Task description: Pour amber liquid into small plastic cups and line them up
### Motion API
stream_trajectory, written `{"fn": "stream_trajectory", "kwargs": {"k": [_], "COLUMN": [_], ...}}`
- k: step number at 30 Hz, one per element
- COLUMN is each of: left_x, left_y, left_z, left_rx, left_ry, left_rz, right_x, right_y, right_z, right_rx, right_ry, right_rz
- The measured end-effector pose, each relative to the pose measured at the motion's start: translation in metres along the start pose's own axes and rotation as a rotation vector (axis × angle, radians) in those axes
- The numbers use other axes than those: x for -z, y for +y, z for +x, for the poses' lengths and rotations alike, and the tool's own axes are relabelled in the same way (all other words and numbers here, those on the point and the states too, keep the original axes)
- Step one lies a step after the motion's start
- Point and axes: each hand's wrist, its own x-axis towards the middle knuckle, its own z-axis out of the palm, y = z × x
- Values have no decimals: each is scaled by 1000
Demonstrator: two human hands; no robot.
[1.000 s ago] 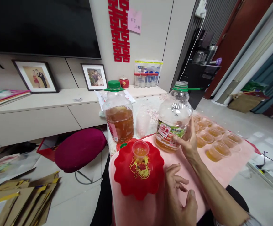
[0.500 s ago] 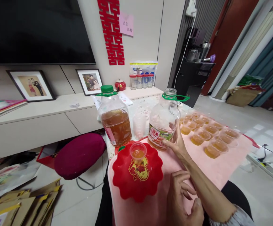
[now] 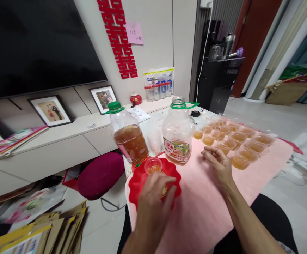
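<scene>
My left hand (image 3: 154,201), slightly blurred, reaches over the scalloped red plate (image 3: 134,185) with its fingers apart. Just beyond those fingers, a small clear plastic cup (image 3: 153,163) with some amber liquid stands at the plate's far side. To the right, my right hand (image 3: 219,165) hovers above the pink cloth with loosely bent fingers and holds nothing. The nearly drained clear jug (image 3: 178,128), uncapped and with a green handle, stands apart from it. Another jug (image 3: 132,143), green-capped and about half full of amber liquid, stands left of a stack of clear cups (image 3: 154,139).
Several filled cups (image 3: 238,139) sit in rows on the right of the pink cloth (image 3: 198,208). A maroon stool (image 3: 102,176) is at the left, with flattened cardboard (image 3: 63,225) on the floor. A TV cabinet (image 3: 60,141) runs along the wall.
My right hand has let go of the uncapped jug and drawn back to the right. My left hand has moved left, over the red plate. The view has tilted and shifted slightly.
</scene>
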Motion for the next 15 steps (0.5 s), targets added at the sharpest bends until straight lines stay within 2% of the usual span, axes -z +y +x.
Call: {"fn": "stream_trajectory", "kwargs": {"k": [3,5,7,10,15], "left_x": [12,13,13,14,21], "left_y": [-34,-52,-66,-77,-84], "left_z": [4,5,6,9,16], "left_rx": [50,76,73,54,31], "left_ry": [-16,-6,-56,-70,-96], "left_rz": [237,356,409,422,431], "right_x": [1,0,-3,-9,-14], "right_y": [-5,-8,-11,-12,-14], "right_z": [-8,-13,-17,-21,-22], "right_rx": [-33,-61,-89,-129,-172], "right_ry": [-89,-158,-221,-301,-377], "right_rz": [-42,-82,-124,-179,-238]}}
